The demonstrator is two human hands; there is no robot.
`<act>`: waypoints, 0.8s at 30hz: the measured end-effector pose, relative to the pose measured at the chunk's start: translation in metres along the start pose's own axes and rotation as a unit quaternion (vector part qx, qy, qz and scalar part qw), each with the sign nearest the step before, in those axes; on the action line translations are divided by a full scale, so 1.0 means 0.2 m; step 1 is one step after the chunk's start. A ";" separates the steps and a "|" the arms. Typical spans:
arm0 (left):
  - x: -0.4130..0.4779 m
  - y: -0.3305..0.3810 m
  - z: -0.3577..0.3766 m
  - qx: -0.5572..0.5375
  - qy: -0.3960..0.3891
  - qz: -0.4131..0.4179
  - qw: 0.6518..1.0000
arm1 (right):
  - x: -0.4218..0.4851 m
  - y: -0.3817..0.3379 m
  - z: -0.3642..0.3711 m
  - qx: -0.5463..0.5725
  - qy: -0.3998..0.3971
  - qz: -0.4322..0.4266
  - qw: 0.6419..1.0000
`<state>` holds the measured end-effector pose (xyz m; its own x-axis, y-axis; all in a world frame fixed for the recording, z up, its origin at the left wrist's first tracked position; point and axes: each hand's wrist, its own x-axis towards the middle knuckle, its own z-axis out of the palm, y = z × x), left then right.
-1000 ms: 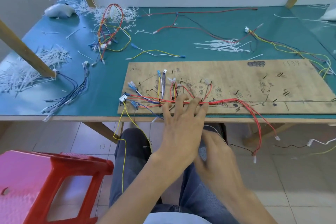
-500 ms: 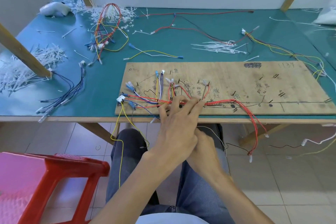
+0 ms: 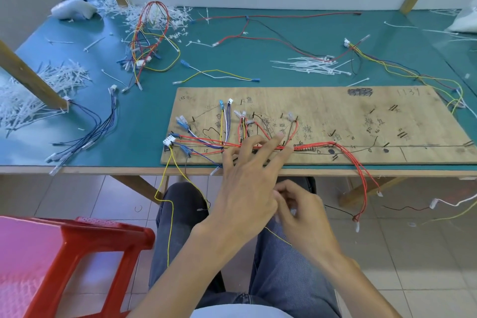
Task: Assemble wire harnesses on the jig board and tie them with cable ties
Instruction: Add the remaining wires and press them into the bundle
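- Tabletop (image 3: 144,121), green, carries the work.
- Plywood jig board (image 3: 322,103) lies flat at the table's near edge, pencilled with routes and studded with small pins.
- Wire harness (image 3: 317,146) runs along the board's near side: a red bundle with blue, yellow and white branches (its right tail droops off the edge).
- Left hand (image 3: 247,188) reaches over the edge, fingers spread and straight, tips on the red bundle.
- Right hand (image 3: 304,214) hangs below the table above the lap, fingers curled together; whether they pinch anything cannot be told.
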<state>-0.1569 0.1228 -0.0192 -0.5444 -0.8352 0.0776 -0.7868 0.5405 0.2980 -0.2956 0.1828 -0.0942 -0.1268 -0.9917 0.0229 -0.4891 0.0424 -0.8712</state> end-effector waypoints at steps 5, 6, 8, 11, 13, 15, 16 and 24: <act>-0.07 -0.07 -0.03 -0.044 0.048 -0.007 0.998 | -0.03 -0.09 -0.08 0.000 -0.010 -0.035 0.999; -0.08 -0.10 -0.03 -0.046 0.066 -0.005 0.997 | -0.03 -0.11 -0.09 -0.006 -0.007 -0.041 0.999; -0.10 -0.15 -0.01 -0.043 0.108 -0.005 0.993 | -0.02 -0.15 -0.11 -0.011 0.001 -0.046 0.999; -0.13 -0.22 -0.01 -0.051 0.160 -0.009 0.986 | 0.02 -0.21 -0.16 0.010 0.003 -0.029 1.000; -0.14 -0.26 0.00 -0.058 0.175 -0.013 0.983 | 0.05 -0.24 -0.19 0.076 -0.005 -0.003 0.997; -0.16 -0.29 0.01 -0.046 0.177 -0.022 0.983 | 0.09 -0.28 -0.22 0.145 -0.017 0.034 0.989; -0.18 -0.30 0.01 -0.034 0.175 -0.029 0.983 | 0.11 -0.29 -0.24 0.158 -0.019 0.044 0.986; -0.21 -0.35 0.09 0.087 0.128 -0.068 0.986 | 0.29 -0.36 -0.39 0.131 -0.071 0.018 0.989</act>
<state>-0.0839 0.1217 -0.0600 -0.3570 -0.8871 0.2926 -0.8975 0.4126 0.1559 -0.3355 0.1326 0.0079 -0.0092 -0.9979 -0.0640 -0.2438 0.0643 -0.9677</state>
